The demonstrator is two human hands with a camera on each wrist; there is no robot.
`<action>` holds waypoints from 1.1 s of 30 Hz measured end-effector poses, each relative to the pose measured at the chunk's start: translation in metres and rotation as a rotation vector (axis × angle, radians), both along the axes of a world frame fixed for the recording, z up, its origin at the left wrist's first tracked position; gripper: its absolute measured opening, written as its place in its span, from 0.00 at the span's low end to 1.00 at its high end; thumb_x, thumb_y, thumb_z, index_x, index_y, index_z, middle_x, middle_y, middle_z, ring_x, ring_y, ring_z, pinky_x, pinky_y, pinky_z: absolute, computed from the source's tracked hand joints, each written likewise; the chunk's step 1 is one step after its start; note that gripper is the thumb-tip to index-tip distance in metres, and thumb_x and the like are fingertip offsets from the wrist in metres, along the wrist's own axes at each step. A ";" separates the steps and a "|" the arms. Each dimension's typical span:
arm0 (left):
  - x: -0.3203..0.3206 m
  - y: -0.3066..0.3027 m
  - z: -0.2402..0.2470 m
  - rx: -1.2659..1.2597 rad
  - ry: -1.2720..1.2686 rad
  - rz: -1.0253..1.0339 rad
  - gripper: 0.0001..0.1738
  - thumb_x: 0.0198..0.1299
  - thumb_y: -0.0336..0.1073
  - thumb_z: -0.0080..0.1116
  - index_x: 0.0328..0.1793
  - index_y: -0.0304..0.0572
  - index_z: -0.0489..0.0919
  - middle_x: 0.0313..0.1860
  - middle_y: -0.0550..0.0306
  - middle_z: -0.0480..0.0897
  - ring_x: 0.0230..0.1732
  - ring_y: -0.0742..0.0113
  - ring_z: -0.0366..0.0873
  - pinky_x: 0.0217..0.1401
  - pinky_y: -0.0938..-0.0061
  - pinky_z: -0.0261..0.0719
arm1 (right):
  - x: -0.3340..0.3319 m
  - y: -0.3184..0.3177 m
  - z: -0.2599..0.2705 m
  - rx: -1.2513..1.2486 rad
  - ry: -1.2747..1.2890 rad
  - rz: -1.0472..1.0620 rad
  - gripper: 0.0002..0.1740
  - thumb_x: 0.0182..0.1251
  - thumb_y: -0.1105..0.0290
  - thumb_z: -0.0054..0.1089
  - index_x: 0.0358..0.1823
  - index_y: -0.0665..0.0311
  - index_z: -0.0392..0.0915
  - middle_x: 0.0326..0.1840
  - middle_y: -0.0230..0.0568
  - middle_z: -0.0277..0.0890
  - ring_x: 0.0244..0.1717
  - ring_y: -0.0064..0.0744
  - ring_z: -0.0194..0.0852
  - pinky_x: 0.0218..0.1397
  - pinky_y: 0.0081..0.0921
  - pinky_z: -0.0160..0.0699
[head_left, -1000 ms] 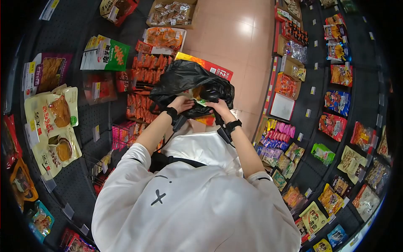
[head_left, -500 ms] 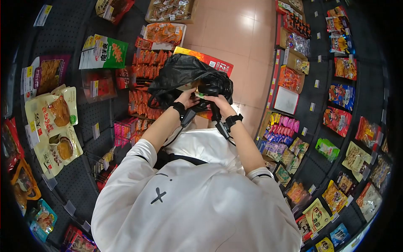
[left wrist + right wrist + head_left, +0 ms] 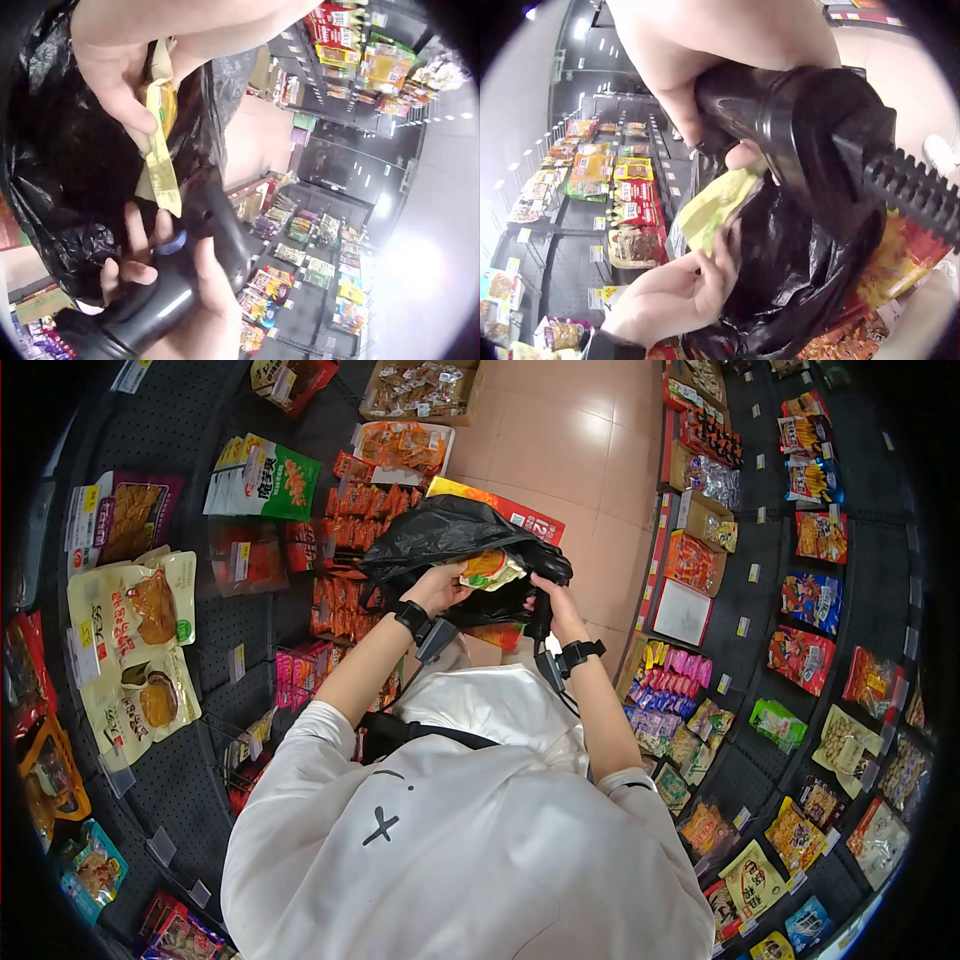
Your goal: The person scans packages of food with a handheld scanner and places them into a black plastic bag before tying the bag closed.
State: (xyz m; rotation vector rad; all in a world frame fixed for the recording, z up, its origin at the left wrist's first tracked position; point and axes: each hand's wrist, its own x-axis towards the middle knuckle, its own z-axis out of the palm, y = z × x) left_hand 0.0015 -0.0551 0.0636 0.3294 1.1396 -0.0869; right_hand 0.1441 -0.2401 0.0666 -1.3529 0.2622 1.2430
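Note:
My left hand (image 3: 437, 590) pinches a yellow-and-cream snack packet (image 3: 490, 570) over the mouth of a black plastic bag (image 3: 415, 540). In the left wrist view the packet (image 3: 161, 169) appears nearly edge-on, between thumb and fingers. Fingers of my right hand (image 3: 562, 610) curl round a black handheld device (image 3: 165, 296) with a blue part near the fingers. The right wrist view has this device (image 3: 802, 127) close above the bag, with the packet (image 3: 716, 206) beside it, near a right fingertip; whether they touch is unclear. The bag's contents are hidden.
Dark shelves with hanging snack packs (image 3: 150, 600) line the left side, and more packs (image 3: 805, 660) hang on the right. Rows of red packets (image 3: 365, 515) and a red-yellow card (image 3: 500, 505) lie around the bag. A tiled floor (image 3: 545, 450) runs between the shelves.
The packet shows more fully above the bag's opening, its front facing the head camera. My right hand and the device have moved right, away from my left hand.

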 end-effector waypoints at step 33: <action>-0.151 0.064 0.187 1.052 -0.346 -0.335 0.19 0.61 0.33 0.52 0.56 0.30 0.72 0.50 0.56 0.78 0.50 0.73 0.74 0.54 0.77 0.71 | -0.033 0.063 -0.006 -0.214 -0.231 -0.037 0.15 0.52 0.64 0.64 0.39 0.62 0.75 0.30 0.35 0.73 0.20 0.29 0.70 0.22 0.24 0.72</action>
